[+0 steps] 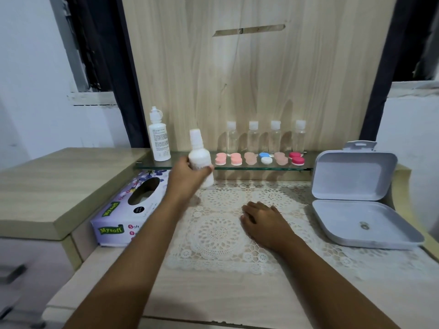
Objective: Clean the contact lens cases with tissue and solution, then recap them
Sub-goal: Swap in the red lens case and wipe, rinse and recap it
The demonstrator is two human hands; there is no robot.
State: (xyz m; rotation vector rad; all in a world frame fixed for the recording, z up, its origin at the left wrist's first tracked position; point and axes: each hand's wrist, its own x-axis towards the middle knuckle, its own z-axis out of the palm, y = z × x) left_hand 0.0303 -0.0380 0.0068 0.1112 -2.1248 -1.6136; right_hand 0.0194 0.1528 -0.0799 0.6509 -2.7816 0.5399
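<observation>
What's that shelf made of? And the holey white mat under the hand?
The shelf looks like clear, glossy glass: it is see-through with a greenish edge. The mat looks like lace, cloth or perhaps soft plastic: it has flower patterns full of holes.

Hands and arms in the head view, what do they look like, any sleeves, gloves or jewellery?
Both are bare. The left arm and right arm show no sleeve up to the picture's edge. The left hand and right hand wear no gloves; no watch, bracelet or ring shows, though the left hand is slightly blurred.
</observation>
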